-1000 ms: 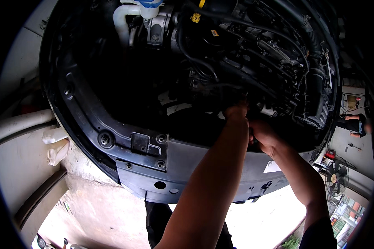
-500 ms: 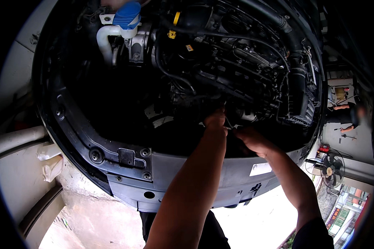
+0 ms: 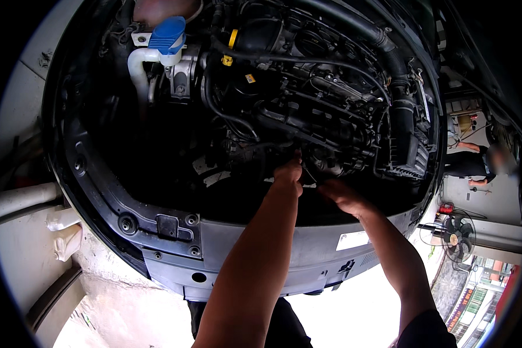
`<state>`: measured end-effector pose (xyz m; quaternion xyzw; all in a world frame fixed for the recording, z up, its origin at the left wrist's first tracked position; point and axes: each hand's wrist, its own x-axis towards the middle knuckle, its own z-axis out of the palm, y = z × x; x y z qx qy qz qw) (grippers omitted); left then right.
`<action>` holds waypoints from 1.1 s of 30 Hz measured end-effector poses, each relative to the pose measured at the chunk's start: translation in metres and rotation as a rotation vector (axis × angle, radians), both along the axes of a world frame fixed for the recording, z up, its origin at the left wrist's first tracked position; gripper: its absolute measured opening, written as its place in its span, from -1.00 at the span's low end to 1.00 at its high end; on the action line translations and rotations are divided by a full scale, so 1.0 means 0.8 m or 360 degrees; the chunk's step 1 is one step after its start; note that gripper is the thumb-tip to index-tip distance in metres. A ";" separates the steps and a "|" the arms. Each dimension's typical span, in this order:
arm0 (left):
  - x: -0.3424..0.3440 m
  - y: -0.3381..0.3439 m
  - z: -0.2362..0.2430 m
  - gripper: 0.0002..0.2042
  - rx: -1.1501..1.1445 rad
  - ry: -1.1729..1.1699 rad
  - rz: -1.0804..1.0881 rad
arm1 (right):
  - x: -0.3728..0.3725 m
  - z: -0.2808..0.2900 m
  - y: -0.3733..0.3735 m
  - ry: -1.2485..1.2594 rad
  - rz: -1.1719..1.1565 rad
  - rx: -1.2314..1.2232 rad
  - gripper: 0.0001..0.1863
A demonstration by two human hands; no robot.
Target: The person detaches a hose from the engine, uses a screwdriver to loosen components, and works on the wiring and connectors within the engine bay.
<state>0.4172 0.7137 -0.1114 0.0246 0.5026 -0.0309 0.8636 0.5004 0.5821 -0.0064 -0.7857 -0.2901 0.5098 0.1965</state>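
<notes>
At the engine's front (image 3: 330, 119), a thin line (image 3: 309, 173) ran between the curled left hand (image 3: 289, 172) and loosely bent right hand (image 3: 343, 197), grips indeterminable; apparent two-handed reaching seemed to require careful finger placement next.

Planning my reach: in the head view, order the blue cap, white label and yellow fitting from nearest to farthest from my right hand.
1. White label: below the right hand, on the front panel.
2. Yellow fitting: up and left.
3. Blue cap: farther left, near the upper edge.
</notes>
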 end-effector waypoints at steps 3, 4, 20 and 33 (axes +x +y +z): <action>-0.003 0.002 -0.004 -0.69 -0.0199 -0.0066 0.0175 | 0.010 0.000 0.008 0.0124 0.0014 -0.0015 -0.66; 0.006 -0.005 0.005 -0.73 -0.0026 0.0158 0.0157 | 0.011 0.000 0.013 0.0204 -0.0077 0.0029 -0.67; -0.001 -0.005 0.027 -0.74 0.0064 -0.0047 0.0310 | -0.070 0.036 0.056 0.0198 -0.0372 -0.0336 -0.78; -0.004 -0.005 -0.012 -0.70 -0.0058 0.0106 0.0300 | -0.070 0.031 0.059 0.0544 -0.0956 -0.0337 -0.88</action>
